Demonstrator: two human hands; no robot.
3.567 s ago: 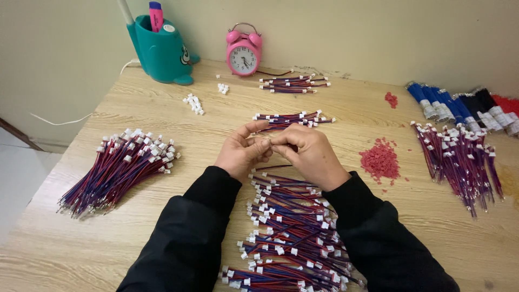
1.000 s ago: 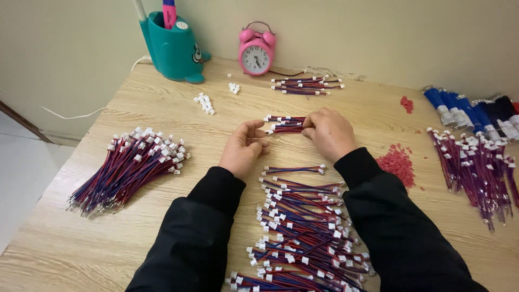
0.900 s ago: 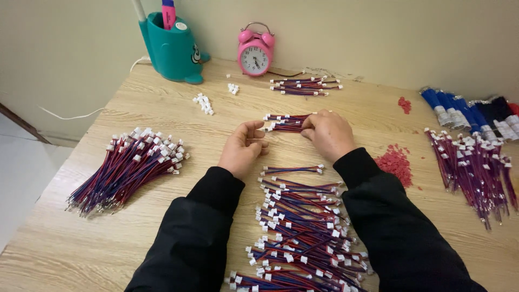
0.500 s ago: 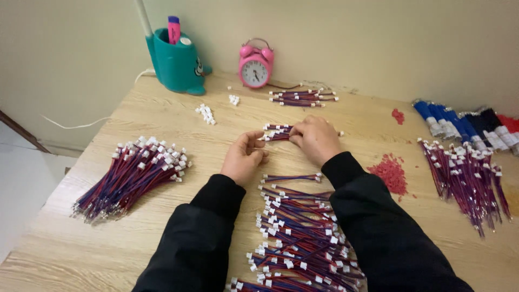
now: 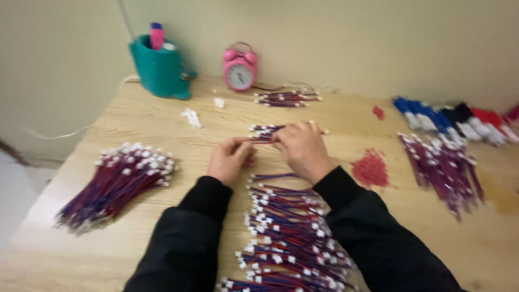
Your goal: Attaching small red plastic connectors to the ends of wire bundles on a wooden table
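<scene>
Both my hands rest on a wooden table [image 5: 162,135] over a small bundle of red-and-blue wires with white plugs [image 5: 263,132]. My left hand [image 5: 231,160] pinches one end of a wire between thumb and fingers. Across from it, my right hand [image 5: 303,149] holds the other end and covers part of the small bundle. The frame is blurred, so I cannot make out the exact grip. Just below my hands a single wire [image 5: 273,177] lies at the top of a long heap of the same wires [image 5: 286,238] between my black sleeves.
A large bundle of wires [image 5: 113,184] lies at the left, another [image 5: 446,165] at the right. A pile of small red parts [image 5: 370,167], blue, black and red pieces [image 5: 448,116], a pink alarm clock [image 5: 238,68], a teal holder [image 5: 160,70], white plugs [image 5: 190,116] and a far bundle [image 5: 285,98] also sit here.
The view has swung right, so everything sits further left in the picture. My hands stay together at the small bundle and have hardly moved on the table.
</scene>
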